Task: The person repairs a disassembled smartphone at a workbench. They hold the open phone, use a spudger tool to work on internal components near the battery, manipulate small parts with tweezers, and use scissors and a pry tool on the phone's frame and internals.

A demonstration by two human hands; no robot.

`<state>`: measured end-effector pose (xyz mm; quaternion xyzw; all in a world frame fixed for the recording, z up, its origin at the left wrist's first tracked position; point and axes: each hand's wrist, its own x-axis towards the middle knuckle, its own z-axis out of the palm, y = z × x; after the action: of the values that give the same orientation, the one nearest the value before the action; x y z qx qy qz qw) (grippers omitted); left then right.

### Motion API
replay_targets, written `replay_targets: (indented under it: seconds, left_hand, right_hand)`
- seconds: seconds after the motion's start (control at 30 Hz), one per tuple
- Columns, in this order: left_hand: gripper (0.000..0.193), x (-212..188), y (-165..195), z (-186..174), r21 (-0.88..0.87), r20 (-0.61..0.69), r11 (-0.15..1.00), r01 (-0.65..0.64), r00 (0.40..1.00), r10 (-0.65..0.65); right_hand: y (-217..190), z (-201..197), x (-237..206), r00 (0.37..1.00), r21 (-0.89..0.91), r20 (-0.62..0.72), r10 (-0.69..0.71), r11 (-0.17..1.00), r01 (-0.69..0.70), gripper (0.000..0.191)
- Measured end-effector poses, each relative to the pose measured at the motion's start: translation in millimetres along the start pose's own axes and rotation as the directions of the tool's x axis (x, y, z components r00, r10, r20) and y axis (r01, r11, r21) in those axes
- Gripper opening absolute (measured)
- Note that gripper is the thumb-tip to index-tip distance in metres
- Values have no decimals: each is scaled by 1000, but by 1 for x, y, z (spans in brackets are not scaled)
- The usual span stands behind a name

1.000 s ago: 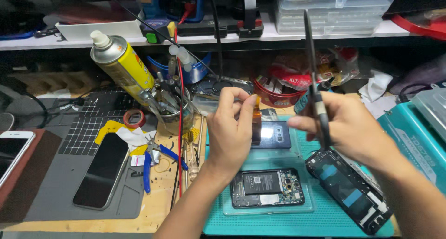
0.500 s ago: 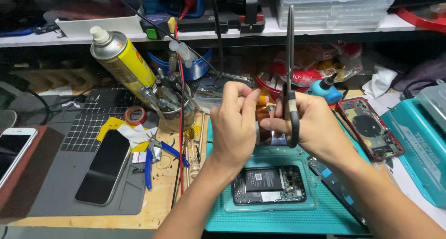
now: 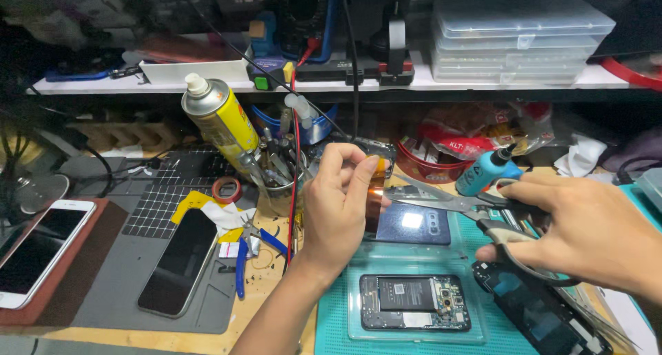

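My left hand [image 3: 341, 203] pinches a strip of amber tape [image 3: 374, 203] and holds it upright over the teal mat [image 3: 331, 327]. My right hand [image 3: 586, 231] grips black-handled scissors [image 3: 455, 202] lying level, their blades pointing left and meeting the tape just by my left fingers. Below the hands lies an opened phone [image 3: 414, 302] with its board and battery showing, on a clear tray. A dark blue phone back cover [image 3: 414, 224] lies behind the tape. Another black phone frame [image 3: 541, 313] rests under my right hand.
A yellow spray can [image 3: 221, 120] leans over a cup of tools [image 3: 279, 172]. Blue pliers [image 3: 241, 255], a tape roll [image 3: 226, 189], a black phone [image 3: 179, 262] on a grey mat and a white phone [image 3: 34, 248] lie left. A blue bottle [image 3: 486, 170] and red bowl [image 3: 427, 165] stand behind.
The scissors swung from upright to level, blades now at the tape. My right hand moved to the right and lower. My left hand stayed in place holding the tape.
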<state>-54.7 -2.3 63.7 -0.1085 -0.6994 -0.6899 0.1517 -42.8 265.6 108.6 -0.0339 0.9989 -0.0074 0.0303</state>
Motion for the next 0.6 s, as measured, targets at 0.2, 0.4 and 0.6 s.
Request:
replay_targets:
  seconds: [0.2, 0.4, 0.6]
  left_hand:
    - [10, -2, 1, -3, 126, 7, 939, -319, 947, 321]
    - [26, -10, -1, 1, 95, 8, 981, -170, 985, 170]
    - [7, -8, -11, 7, 251, -45, 884, -394, 907, 418]
  right_hand:
    - [-26, -19, -6, 1000, -35, -27, 9, 999, -10, 89]
    - [-30, -19, -5, 985, -29, -119, -128, 992, 126, 87]
    - [-35, -15, 0, 968, -61, -135, -210, 977, 204, 77]
